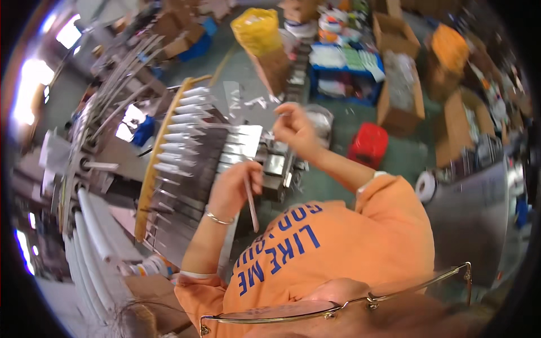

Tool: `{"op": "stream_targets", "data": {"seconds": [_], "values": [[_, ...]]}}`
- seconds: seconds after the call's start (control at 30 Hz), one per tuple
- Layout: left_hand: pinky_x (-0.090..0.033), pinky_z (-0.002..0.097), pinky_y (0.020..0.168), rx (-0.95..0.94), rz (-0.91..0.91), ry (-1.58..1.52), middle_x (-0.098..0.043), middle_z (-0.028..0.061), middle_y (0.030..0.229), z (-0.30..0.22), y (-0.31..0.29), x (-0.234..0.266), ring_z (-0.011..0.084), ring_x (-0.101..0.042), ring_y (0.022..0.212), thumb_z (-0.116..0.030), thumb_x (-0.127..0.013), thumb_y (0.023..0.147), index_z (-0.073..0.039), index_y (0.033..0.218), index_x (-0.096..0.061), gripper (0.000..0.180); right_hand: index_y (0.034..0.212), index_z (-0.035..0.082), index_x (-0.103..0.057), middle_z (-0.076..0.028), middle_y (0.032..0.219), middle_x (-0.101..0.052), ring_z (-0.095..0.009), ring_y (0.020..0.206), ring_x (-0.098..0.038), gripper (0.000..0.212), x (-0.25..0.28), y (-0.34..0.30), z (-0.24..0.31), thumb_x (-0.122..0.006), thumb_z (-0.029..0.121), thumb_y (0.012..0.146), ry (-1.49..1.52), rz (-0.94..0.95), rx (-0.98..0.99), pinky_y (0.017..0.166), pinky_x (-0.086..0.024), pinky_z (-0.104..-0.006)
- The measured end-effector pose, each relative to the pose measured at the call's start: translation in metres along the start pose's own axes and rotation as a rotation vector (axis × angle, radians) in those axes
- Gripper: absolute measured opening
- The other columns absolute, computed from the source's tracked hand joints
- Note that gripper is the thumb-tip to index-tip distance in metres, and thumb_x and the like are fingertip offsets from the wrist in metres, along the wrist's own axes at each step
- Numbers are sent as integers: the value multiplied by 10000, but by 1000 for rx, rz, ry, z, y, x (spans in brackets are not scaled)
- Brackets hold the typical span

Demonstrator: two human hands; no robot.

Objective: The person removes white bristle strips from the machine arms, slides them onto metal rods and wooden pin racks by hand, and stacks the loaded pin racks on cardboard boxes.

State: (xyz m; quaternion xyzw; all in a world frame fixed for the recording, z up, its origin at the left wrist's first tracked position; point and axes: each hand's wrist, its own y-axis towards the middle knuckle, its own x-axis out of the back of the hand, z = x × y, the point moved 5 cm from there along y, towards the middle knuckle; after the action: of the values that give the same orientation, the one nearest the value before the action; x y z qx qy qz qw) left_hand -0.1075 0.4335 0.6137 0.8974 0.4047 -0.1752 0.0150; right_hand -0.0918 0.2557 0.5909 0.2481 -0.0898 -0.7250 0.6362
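My left hand [233, 188], with a bangle at its wrist, is closed round a slender pale stick [251, 205] that points down toward my body. It is beside the near edge of a bright metal plate [242, 143]. My right hand [297, 134] is raised beyond a small metal fixture [276, 164], thumb and fingertips pinched together. What it pinches, if anything, is too small to tell. Left of the plate, a yellow bar rack [159, 143] carries a row of white pointed tubes [183, 128] on thin pins; the pins at its near end are bare.
A yellow bag [256, 31] tops a tall carton ahead. Right of it are a blue crate [346, 76], open cardboard boxes [399, 90] and a red container [369, 145]. Long white rollers [93, 225] line the left. A grey surface [468, 219] lies at the right.
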Motion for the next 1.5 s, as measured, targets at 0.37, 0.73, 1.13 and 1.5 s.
{"op": "stream_targets", "data": {"seconds": [0.37, 0.73, 1.13, 1.5], "values": [[-471, 265, 709, -115, -94, -87, -591, 95, 994, -10, -3, 10, 149, -568, 845, -243, -456, 912, -7, 1154, -486, 340, 934, 35, -577, -110, 803, -533, -267, 717, -529, 209, -52, -57, 32, -620, 27, 730, -398, 340, 615, 621, -423, -344], [-339, 199, 385, -326, -879, -218, -472, -27, 581, 0, -80, 197, 70, -431, 454, -271, -466, 859, -118, 754, -507, 190, 914, -33, -589, -102, 673, -569, -224, 558, -565, 260, -54, -56, 114, -614, -68, 657, -522, 611, 665, 496, -440, -287], [-321, 196, 380, -474, -943, -133, -494, -6, 599, -22, -45, 194, 72, -420, 436, -187, -501, 859, -80, 846, -571, 128, 932, -23, -558, -112, 691, -573, -253, 584, -571, 263, -99, -32, 108, -621, -38, 677, -647, 654, 713, 510, -456, -318], [-294, 188, 403, -521, -905, -135, -484, -30, 643, -15, -28, 235, 62, -383, 459, -203, -452, 873, -91, 960, -536, 164, 889, -15, -595, -109, 686, -601, -226, 575, -590, 192, -68, -36, 119, -599, -60, 702, -620, 495, 656, 515, -452, -282]]}}
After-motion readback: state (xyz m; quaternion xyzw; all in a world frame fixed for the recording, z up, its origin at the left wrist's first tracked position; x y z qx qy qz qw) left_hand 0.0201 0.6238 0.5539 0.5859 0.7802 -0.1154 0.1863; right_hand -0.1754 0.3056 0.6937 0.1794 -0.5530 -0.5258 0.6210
